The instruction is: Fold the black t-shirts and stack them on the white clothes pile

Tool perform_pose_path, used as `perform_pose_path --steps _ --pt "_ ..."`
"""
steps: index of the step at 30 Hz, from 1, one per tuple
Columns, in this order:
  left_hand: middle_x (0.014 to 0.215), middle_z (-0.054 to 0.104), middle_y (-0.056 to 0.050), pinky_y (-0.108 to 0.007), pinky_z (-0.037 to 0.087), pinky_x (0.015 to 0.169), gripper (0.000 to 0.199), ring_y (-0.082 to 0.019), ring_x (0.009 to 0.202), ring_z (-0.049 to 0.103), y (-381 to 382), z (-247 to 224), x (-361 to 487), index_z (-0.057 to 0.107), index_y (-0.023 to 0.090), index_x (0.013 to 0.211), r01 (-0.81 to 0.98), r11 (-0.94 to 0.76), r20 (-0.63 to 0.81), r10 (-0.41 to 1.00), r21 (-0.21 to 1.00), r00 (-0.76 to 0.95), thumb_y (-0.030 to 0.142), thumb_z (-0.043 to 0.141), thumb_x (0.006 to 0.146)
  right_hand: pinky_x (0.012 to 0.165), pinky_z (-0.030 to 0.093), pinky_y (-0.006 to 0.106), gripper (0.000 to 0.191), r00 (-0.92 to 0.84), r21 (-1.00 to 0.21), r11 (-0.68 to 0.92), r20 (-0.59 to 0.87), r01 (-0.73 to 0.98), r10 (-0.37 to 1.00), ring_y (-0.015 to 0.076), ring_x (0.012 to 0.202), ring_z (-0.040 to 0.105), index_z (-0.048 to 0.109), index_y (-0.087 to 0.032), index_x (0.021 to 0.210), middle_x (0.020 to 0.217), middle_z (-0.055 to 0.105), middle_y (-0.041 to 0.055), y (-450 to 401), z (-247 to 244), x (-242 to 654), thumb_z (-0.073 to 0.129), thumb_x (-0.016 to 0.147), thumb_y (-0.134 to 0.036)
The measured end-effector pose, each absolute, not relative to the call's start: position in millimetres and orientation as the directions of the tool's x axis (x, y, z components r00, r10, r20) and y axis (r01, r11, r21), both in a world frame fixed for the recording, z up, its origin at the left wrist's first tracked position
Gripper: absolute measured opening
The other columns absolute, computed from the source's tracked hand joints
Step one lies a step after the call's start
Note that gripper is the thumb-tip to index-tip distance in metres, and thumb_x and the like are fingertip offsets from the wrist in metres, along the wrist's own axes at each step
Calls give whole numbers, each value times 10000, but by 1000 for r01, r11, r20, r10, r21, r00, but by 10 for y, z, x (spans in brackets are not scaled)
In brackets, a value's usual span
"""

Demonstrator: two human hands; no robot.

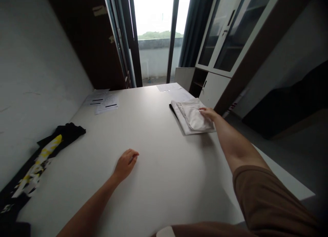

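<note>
My right hand (208, 113) reaches out to the far right and rests on a folded white garment (193, 118). Its fingers lie stretched over the cloth, pointing left. That garment tops a small pile of folded white cloth, with a black edge (174, 111) showing beneath on the left side. Nearer to me, my left hand (127, 163) lies on the white table (153, 127), fingers loosely curled in, with nothing visible in them.
Along the left wall lies dark clothing (68, 129) with a yellow and white pattern. Papers (106, 102) sit at the far left corner, another sheet (167, 87) at the far edge. Beyond stand a glass door (156, 35) and a white cabinet (216, 86).
</note>
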State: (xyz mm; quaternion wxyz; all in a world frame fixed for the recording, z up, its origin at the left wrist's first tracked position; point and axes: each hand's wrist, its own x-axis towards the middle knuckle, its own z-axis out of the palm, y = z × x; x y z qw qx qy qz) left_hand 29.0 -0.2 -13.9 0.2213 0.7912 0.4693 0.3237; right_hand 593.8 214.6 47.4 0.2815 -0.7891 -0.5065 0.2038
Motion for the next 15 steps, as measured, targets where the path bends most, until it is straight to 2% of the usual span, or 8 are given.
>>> perform_pose_path --steps 3,6,10,11,13,15 --pt "972 671 -42 -355 496 876 167 -213 942 630 -1 -139 294 670 235 978 612 -443 295 896 655 333 225 503 981 929 488 353 433 447 -439 -359 112 824 887 284 1092 656 717 -164 1289 1220 718 172 2109 224 5818 621 898 -321" --pt "953 671 -41 -350 497 877 163 -208 929 625 -20 -126 313 681 228 959 630 -425 291 905 650 311 200 521 955 913 471 378 421 397 -304 -352 99 885 912 293 1100 649 704 -202 1324 1252 699 198 2149 108 5791 577 949 -346" --pt "987 682 -56 -348 500 900 156 -209 957 627 -9 -143 306 695 215 960 642 -416 286 909 643 303 176 547 926 850 444 470 428 382 -217 -335 238 917 893 338 1080 637 697 -226 1345 1264 636 300 2349 -21 5944 576 966 -385" --pt "991 686 -61 -351 501 905 152 -212 964 627 1 -151 294 697 211 953 645 -418 284 908 639 307 175 553 923 834 436 494 419 399 -214 -355 223 910 889 356 1084 631 716 -227 1318 1259 619 322 2407 -59 5973 615 939 -373" --pt "998 693 -68 -362 498 921 151 -220 979 627 20 -162 266 702 209 946 650 -420 281 907 633 312 180 556 922 847 412 546 355 411 -195 -374 213 907 886 402 1164 586 775 -206 1208 1258 585 364 2485 -122 5973 652 895 -318" --pt "1002 696 -71 -372 493 935 159 -226 991 623 26 -167 245 706 212 948 655 -412 278 911 634 305 183 551 925 907 372 596 347 373 -165 -337 314 927 873 433 1279 500 783 -174 1169 1305 546 391 2498 -159 5888 656 876 -310"
